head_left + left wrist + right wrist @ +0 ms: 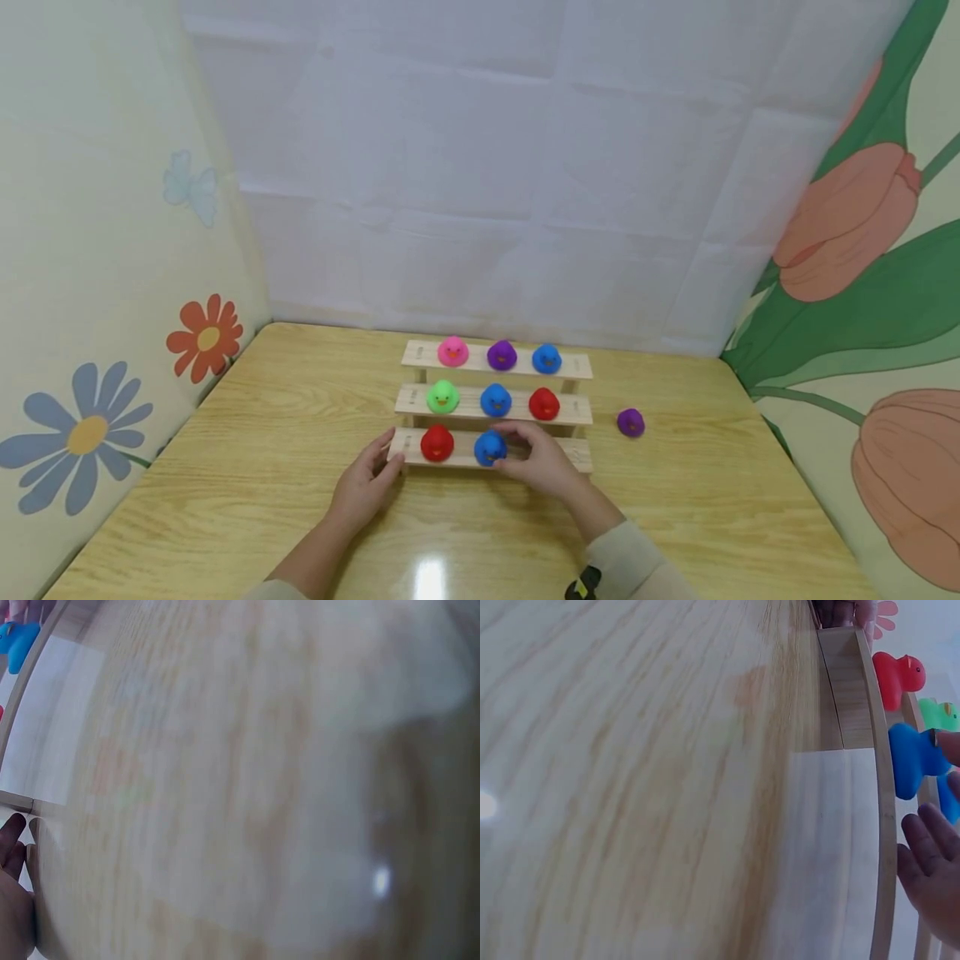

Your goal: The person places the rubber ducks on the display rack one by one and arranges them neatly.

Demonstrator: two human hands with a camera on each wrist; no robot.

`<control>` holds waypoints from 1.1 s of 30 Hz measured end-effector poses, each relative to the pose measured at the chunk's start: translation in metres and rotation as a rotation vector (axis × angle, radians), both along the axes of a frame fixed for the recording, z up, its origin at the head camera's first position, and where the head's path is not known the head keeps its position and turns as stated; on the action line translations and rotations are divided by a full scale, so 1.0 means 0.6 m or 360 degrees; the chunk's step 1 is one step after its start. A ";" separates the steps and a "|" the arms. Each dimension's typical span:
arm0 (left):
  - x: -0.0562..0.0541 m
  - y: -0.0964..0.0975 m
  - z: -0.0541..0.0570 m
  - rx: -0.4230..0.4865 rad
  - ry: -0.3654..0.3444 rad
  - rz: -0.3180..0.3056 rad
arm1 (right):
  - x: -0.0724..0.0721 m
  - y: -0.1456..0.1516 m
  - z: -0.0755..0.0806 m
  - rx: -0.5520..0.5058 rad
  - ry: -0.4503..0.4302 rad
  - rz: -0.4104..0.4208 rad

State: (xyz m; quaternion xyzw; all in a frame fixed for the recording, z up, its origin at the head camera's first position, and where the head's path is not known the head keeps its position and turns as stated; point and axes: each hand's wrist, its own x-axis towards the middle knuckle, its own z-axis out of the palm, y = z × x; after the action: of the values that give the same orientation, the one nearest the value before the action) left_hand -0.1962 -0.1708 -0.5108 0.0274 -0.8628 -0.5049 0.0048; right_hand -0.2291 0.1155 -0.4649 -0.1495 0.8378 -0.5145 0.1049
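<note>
A three-step wooden display rack stands on the table with small rubber ducks on its steps. On the lowest step sit a red rubber duck and, to its right, a blue rubber duck. My right hand pinches that blue duck between thumb and index finger; in the right wrist view its other fingers spread out beside the step. With thumb in front and fingers behind, my left hand holds the left end of the lowest step. Only part of it shows in the left wrist view.
The middle step carries green, blue and red ducks. On the top step are pink, purple and blue ones. A purple duck lies on the table right of the rack.
</note>
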 end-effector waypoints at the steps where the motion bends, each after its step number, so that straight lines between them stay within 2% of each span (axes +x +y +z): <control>1: 0.000 0.000 0.000 -0.0004 0.0001 0.0001 | 0.001 0.003 0.000 0.0006 0.0003 -0.0011; 14: -0.002 -0.003 -0.005 -0.0004 0.0001 -0.0001 | 0.018 0.043 0.009 0.0000 0.0192 -0.0122; 33: -0.002 -0.003 -0.003 0.0001 -0.0013 -0.0004 | 0.025 0.129 0.016 -0.0050 0.0223 -0.0309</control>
State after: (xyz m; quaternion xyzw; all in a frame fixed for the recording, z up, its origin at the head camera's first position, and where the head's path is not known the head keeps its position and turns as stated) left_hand -0.1972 -0.1726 -0.5125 0.0283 -0.8626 -0.5050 0.0005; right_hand -0.2141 0.1928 -0.4553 -0.1050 0.8455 -0.5235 -0.0067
